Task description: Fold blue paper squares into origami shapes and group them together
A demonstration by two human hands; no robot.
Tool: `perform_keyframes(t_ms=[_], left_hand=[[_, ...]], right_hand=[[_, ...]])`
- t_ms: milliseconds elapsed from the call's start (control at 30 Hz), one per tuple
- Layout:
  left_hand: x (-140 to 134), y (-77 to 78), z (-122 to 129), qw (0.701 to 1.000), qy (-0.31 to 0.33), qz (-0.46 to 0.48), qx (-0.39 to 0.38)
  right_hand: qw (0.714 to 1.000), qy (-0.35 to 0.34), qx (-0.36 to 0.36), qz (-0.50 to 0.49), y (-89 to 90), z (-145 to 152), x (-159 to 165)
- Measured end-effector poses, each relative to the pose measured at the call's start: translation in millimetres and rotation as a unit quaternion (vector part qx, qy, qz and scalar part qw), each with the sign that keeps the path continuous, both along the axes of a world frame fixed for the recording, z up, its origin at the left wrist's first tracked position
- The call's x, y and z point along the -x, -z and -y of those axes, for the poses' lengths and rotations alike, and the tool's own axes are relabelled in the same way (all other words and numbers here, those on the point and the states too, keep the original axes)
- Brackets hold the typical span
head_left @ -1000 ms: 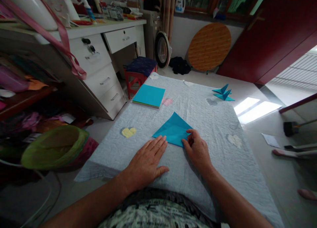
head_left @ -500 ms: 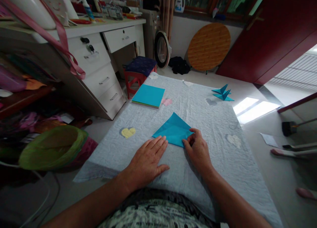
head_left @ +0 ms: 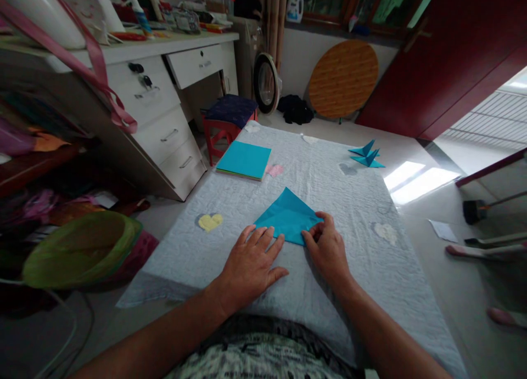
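A blue sheet of origami paper (head_left: 287,214), folded into a triangle, lies on the cloth-covered table (head_left: 329,192) with one point facing away from me. My left hand (head_left: 254,261) rests flat with fingers spread, its fingertips on the near left edge of the paper. The right corner of the paper is pinched between the thumb and fingers of my right hand (head_left: 328,245). Farther back on the left sits a stack of square coloured paper (head_left: 244,159), blue on top. Folded blue paper figures (head_left: 368,155) stand near the far right edge.
Left of the table are a bin with a green liner (head_left: 84,247) and a white desk (head_left: 144,94) with drawers. A red stool (head_left: 226,118) stands beyond the far left corner. A round wooden board (head_left: 343,78) leans on the back wall.
The fingers of my left hand have spread apart and shifted slightly left along the paper's near edge. My right hand keeps its pinch on the corner. The whole view has shifted slightly.
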State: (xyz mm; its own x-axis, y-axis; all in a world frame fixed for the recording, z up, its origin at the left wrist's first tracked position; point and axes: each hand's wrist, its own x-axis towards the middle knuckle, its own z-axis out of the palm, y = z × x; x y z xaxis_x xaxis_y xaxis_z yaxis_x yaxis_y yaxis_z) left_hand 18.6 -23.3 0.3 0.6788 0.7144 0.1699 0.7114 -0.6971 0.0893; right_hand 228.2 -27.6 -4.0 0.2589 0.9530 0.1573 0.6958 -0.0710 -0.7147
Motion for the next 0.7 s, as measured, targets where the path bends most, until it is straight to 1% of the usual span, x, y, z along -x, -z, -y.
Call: perform_keyframes(t_ms=[167,567,700], left_hand=[[-2.3,5.0,-2.3,0.999,0.05,-0.005,0.012],[-2.4,6.6,-4.2,0.998,0.051,-0.007,0.037],[-2.5,5.6,-3.6,0.998,0.044,-0.011,0.04]], right_hand=[[1.0,-0.003,-0.013,0.014,2.5,-0.8,-0.2],[0.999,-0.009,-0.022,0.025,4.1,-0.4,-0.8],[0.999,0.002,-0.029,0.035,6.0,-0.5,-1.4]])
